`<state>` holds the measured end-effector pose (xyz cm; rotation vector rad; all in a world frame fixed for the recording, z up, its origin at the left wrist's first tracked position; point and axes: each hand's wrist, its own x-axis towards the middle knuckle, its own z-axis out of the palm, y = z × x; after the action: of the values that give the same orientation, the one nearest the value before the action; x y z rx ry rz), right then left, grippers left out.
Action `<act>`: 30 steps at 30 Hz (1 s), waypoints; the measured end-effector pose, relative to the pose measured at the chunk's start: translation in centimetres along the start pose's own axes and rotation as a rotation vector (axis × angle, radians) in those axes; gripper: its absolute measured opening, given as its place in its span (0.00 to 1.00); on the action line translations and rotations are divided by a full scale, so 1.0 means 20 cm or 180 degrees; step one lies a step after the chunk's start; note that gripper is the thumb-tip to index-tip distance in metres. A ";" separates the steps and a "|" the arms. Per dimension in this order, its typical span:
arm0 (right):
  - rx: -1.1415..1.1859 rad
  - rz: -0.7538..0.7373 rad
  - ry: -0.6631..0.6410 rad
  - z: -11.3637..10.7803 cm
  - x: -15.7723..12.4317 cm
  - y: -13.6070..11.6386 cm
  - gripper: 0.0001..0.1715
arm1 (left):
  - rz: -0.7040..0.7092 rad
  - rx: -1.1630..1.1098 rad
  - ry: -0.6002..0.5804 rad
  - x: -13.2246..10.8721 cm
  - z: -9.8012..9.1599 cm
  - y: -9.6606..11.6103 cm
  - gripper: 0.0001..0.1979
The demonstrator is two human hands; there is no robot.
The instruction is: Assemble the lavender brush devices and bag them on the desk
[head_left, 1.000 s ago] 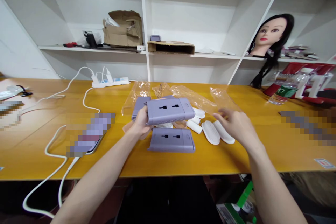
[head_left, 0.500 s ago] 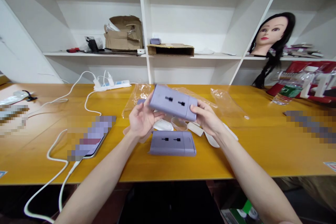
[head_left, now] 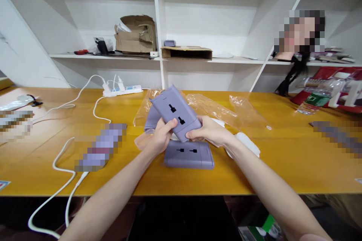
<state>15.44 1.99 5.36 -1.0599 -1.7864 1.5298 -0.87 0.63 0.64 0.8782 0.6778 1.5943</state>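
A purple box with two black marks (head_left: 175, 110) is held tilted above the table, its upper end leaning left. My left hand (head_left: 163, 135) grips its lower left edge, thumb on the front face. My right hand (head_left: 207, 131) holds the lower right corner between thumb and fingers. Just below, a similar purple box (head_left: 188, 160) lies flat on the table. Another purple item (head_left: 151, 118) is partly hidden behind the held box. White oval pieces (head_left: 245, 145) lie right of my right hand, partly covered by my forearm.
Clear plastic bags (head_left: 212, 107) lie behind the hands. A phone (head_left: 103, 147) with a white cable is at left, near a power strip (head_left: 123, 91). A bottle (head_left: 313, 99) stands at right. Shelves hold a cardboard box (head_left: 135, 37) and a mannequin head (head_left: 298, 34).
The held box has turned to a steeper slant, its right end now lower. My left hand has moved from its left end to its lower edge, closer to my right hand.
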 end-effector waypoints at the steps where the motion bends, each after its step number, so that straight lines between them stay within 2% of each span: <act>1: -0.0173 0.0024 -0.0036 0.00 0.01 0.00 0.16 | -0.0006 0.0042 -0.0019 0.00 0.00 0.00 0.26; 4: -0.0297 0.0006 -0.0097 0.02 0.03 0.01 0.14 | 0.0031 0.0114 -0.0037 -0.01 0.00 0.01 0.24; 8: 0.0301 -0.0236 0.0095 0.05 0.04 0.06 0.16 | 0.0120 0.0121 0.0062 0.00 0.01 0.01 0.26; 10: 0.0378 -0.0334 0.0242 0.06 0.05 0.07 0.16 | 0.0116 0.0136 0.0025 0.00 0.01 0.01 0.27; 15: 0.0778 -0.0694 0.0545 0.07 0.06 0.06 0.16 | 0.0218 0.0290 -0.0439 -0.01 0.03 0.00 0.25; 18: 0.0922 -0.0621 0.0505 0.06 0.05 0.06 0.16 | 0.0147 0.0457 -0.0540 -0.02 0.04 -0.01 0.24; 21: 0.0803 -0.0468 0.0131 0.04 0.05 0.08 0.21 | 0.0211 0.0623 -0.0464 -0.01 0.03 -0.01 0.24; 24: 0.0475 -0.0544 -0.0203 0.00 0.05 0.10 0.25 | 0.0101 0.0890 -0.0420 -0.01 0.02 0.00 0.25; 26: 0.0135 -0.0727 -0.0136 -0.02 0.05 0.12 0.29 | 0.0009 0.1039 -0.0450 -0.01 0.01 0.00 0.28; 30: -0.0638 -0.0992 0.0062 -0.07 0.03 0.12 0.48 | -0.0090 0.0910 -0.0498 -0.01 0.02 0.00 0.29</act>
<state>16.68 3.37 3.17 -0.8326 -2.0140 1.1701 -0.57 0.46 0.84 1.1845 0.8144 1.4064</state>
